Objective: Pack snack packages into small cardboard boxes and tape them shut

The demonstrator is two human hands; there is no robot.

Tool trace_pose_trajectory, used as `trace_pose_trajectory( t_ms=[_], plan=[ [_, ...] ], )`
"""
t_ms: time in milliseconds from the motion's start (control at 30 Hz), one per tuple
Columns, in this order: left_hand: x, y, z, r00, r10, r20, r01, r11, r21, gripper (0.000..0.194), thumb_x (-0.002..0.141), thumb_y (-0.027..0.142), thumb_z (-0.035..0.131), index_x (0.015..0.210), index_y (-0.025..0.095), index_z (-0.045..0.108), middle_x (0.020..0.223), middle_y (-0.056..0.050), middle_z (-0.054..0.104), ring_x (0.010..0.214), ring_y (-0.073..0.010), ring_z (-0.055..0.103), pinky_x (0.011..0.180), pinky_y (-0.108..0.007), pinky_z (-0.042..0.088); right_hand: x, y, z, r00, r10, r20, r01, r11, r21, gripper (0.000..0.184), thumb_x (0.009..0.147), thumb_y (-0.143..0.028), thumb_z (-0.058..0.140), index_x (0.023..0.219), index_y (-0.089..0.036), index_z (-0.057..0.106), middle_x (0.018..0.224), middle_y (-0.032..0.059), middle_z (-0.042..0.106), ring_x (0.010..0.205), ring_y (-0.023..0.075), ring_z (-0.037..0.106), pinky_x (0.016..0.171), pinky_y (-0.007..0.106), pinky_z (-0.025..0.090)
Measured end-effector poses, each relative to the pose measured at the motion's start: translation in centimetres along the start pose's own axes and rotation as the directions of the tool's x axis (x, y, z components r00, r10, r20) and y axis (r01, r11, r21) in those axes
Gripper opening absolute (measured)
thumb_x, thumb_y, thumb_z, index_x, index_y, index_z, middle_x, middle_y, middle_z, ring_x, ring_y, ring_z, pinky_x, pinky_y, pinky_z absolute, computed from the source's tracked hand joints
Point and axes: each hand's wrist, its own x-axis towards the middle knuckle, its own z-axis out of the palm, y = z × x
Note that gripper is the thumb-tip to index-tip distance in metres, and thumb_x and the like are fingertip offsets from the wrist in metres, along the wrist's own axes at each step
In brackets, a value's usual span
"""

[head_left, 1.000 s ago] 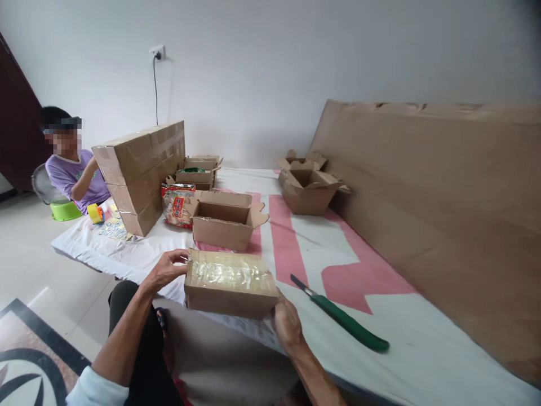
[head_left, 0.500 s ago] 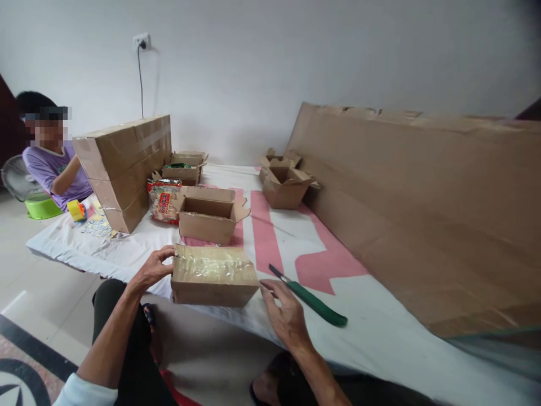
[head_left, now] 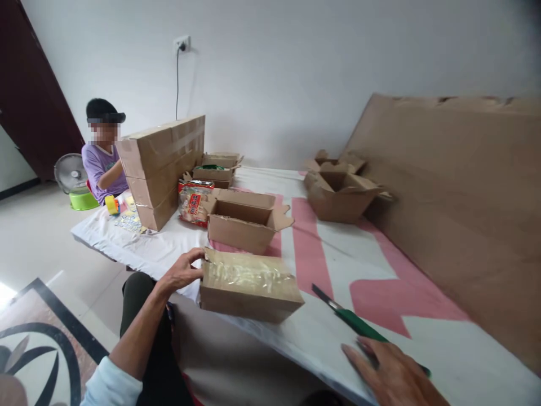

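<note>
A small cardboard box [head_left: 247, 285] with clear tape across its top sits at the near edge of a white and pink sheet [head_left: 333, 265]. My left hand [head_left: 181, 273] grips the box's left end, fingers curled on it. My right hand [head_left: 391, 375] lies low on the sheet, fingers stretched out over the handle of a green-handled knife [head_left: 353, 321]. The knife's blade points away toward the box. The hand is partly blurred.
Open cardboard boxes stand behind: one [head_left: 245, 217] just past the taped box, another [head_left: 340, 194] at the right. A tall taped stack of cartons [head_left: 163, 166], a snack bag [head_left: 192, 202], a seated person [head_left: 103, 160] at the left. Flat cardboard sheets [head_left: 456, 197] lean on the right.
My right hand left the box's right end and moved right along the sheet to the knife handle. My left hand stayed on the box. The view swung back and forth.
</note>
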Motion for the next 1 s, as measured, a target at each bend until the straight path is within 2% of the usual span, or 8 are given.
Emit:
trace_pose_trajectory(
  t_ms=[167, 267, 433, 567, 733, 867, 933, 1000],
  plan=[
    [1.0, -0.4, -0.5, 1.0, 0.024, 0.0, -0.024, 0.999, -0.027, 0.046, 0.078, 0.02, 0.082, 0.123, 0.018, 0.081, 0.133, -0.013, 0.076, 0.128, -0.033, 0.068, 0.106, -0.04, 0.053, 0.4, -0.4, -0.7, 0.996, -0.032, -0.08, 0.026, 0.997, -0.075, 0.027, 0.079, -0.057, 0.056, 0.086, -0.033, 0.067, 0.091, 0.0163, 0.072, 0.087, 0.0435, 0.07, 0.076, 0.058, 0.055],
    [1.1, -0.5, -0.7, 0.999, 0.031, 0.02, -0.031, 0.999, -0.012, 0.046, 0.078, 0.021, 0.082, 0.124, 0.019, 0.08, 0.135, -0.013, 0.075, 0.129, -0.0326, 0.067, 0.106, -0.04, 0.053, 0.8, -0.8, -1.4, 0.992, -0.068, -0.105, 0.053, 0.99, -0.133, 0.023, 0.081, -0.053, 0.055, 0.085, -0.032, 0.065, 0.09, 0.0165, 0.07, 0.086, 0.044, 0.068, 0.08, 0.06, 0.054],
    [0.3, 0.0, -0.6, 0.998, -0.004, 0.057, 0.002, 1.0, 0.031, 0.053, 0.078, 0.023, 0.081, 0.131, 0.021, 0.077, 0.143, -0.012, 0.07, 0.133, -0.0337, 0.064, 0.088, -0.034, 0.058, 1.6, -0.6, -2.2, 1.0, -0.016, -0.011, 0.013, 0.974, -0.227, 0.026, 0.088, -0.048, 0.051, 0.09, -0.029, 0.07, 0.098, 0.0175, 0.073, 0.087, 0.0436, 0.066, 0.08, 0.06, 0.055],
    [-0.1, 0.1, -0.2, 0.997, -0.003, 0.073, 0.003, 1.0, 0.01, 0.054, 0.078, 0.025, 0.084, 0.131, 0.022, 0.076, 0.142, -0.011, 0.069, 0.132, -0.0339, 0.064, 0.09, -0.034, 0.06, 2.3, -0.8, -2.6, 0.998, 0.016, 0.066, 0.008, 0.94, -0.341, 0.035, 0.097, -0.045, 0.047, 0.105, -0.022, 0.072, 0.106, 0.0203, 0.073, 0.1, 0.043, 0.067, 0.083, 0.056, 0.055],
    [-0.4, -0.1, -0.3, 0.996, 0.059, 0.067, -0.065, 0.994, 0.092, 0.052, 0.08, 0.022, 0.082, 0.132, 0.024, 0.076, 0.144, -0.01, 0.068, 0.131, -0.0316, 0.063, 0.092, -0.033, 0.057, 3.2, -1.9, -2.9, 0.983, 0.08, 0.166, -0.007, 0.917, -0.399, 0.024, 0.1, -0.034, 0.051, 0.11, -0.021, 0.07, 0.108, 0.0173, 0.073, 0.104, 0.0373, 0.067, 0.082, 0.048, 0.052],
    [-0.5, 0.2, -0.6, 0.994, 0.092, 0.055, -0.102, 0.971, 0.214, 0.052, 0.078, 0.02, 0.081, 0.13, 0.026, 0.076, 0.148, -0.009, 0.065, 0.133, -0.0304, 0.061, 0.096, -0.034, 0.054, 3.2, -2.8, -3.6, 0.992, 0.114, 0.056, -0.097, 0.964, -0.249, 0.019, 0.099, -0.033, 0.047, 0.093, -0.024, 0.062, 0.098, 0.0149, 0.07, 0.093, 0.0332, 0.067, 0.078, 0.044, 0.049],
    [-0.3, 0.6, -0.8, 0.991, 0.109, 0.072, -0.123, 0.963, 0.238, 0.051, 0.079, 0.023, 0.083, 0.129, 0.027, 0.077, 0.147, -0.01, 0.065, 0.133, -0.0307, 0.061, 0.098, -0.036, 0.055, 3.1, -4.3, -4.6, 0.977, 0.206, -0.06, -0.209, 0.976, -0.06, 0.025, 0.1, -0.042, 0.042, 0.087, -0.026, 0.057, 0.085, 0.0106, 0.066, 0.082, 0.0303, 0.065, 0.072, 0.041, 0.049],
    [0.2, 1.0, -0.9, 0.987, 0.128, 0.099, -0.148, 0.96, 0.239, 0.05, 0.08, 0.025, 0.085, 0.129, 0.027, 0.077, 0.145, -0.01, 0.065, 0.132, -0.0309, 0.062, 0.098, -0.037, 0.055, 3.4, -7.0, -6.2, 0.952, 0.294, -0.084, -0.278, 0.947, 0.162, 0.036, 0.103, -0.054, 0.039, 0.085, -0.027, 0.056, 0.072, 0.0052, 0.061, 0.069, 0.0269, 0.061, 0.064, 0.037, 0.048]
  ],
)
